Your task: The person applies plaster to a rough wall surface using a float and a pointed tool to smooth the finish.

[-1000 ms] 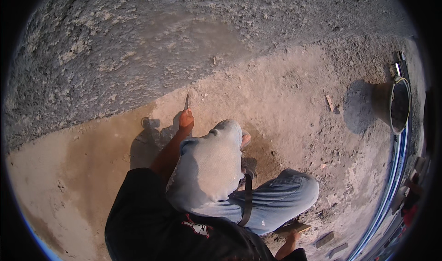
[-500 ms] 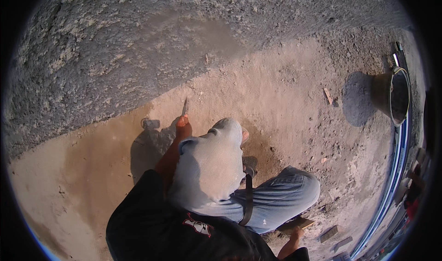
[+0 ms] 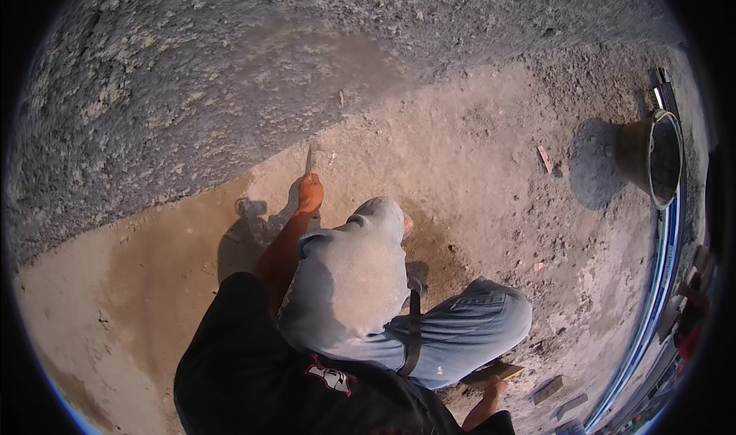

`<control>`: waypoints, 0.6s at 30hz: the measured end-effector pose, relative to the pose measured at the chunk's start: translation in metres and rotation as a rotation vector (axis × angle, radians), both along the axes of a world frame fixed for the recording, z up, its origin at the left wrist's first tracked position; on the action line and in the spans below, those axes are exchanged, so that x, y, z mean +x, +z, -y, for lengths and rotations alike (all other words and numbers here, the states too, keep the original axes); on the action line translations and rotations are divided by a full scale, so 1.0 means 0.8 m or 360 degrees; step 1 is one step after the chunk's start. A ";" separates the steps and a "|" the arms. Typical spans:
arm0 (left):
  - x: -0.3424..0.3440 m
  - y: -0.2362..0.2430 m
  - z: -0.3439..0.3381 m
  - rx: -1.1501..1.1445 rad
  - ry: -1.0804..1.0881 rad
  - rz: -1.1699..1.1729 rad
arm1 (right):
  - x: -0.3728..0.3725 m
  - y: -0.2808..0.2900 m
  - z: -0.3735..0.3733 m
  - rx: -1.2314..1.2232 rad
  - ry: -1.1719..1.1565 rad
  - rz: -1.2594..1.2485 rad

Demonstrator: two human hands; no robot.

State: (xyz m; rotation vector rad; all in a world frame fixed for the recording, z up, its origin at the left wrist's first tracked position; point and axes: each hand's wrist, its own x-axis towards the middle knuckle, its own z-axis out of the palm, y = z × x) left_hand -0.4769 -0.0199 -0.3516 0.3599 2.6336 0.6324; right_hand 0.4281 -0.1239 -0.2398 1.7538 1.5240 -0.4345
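Observation:
My left hand grips a narrow metal blade, apparently a trowel, pointing toward the foot of the rough grey plastered wall, close to the dusty floor. My right hand is at the lower right, closed on a flat board partly hidden under my leg. My bent legs in jeans are in the middle, with my dark shirt below.
A bucket stands at the right beside long metal bars. A small wood piece and rubble lie on the floor. Small blocks and other clutter sit near the right rim.
My left hand and blade have moved slightly up toward the wall's base since half a second ago. The view has shifted a little since a second ago.

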 end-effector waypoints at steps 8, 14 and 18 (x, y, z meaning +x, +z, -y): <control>-0.003 -0.007 0.045 -0.0149 -0.0269 -0.0037 | -0.020 0.001 -0.008 0.0201 -0.0407 -0.0023; 0.016 0.002 0.050 -0.0188 -0.0157 -0.0025 | -0.007 0.010 -0.001 0.0214 -0.0603 -0.0109; 0.010 0.008 0.007 -0.0186 0.0027 0.0236 | -0.022 0.010 -0.016 0.0214 -0.0733 0.0042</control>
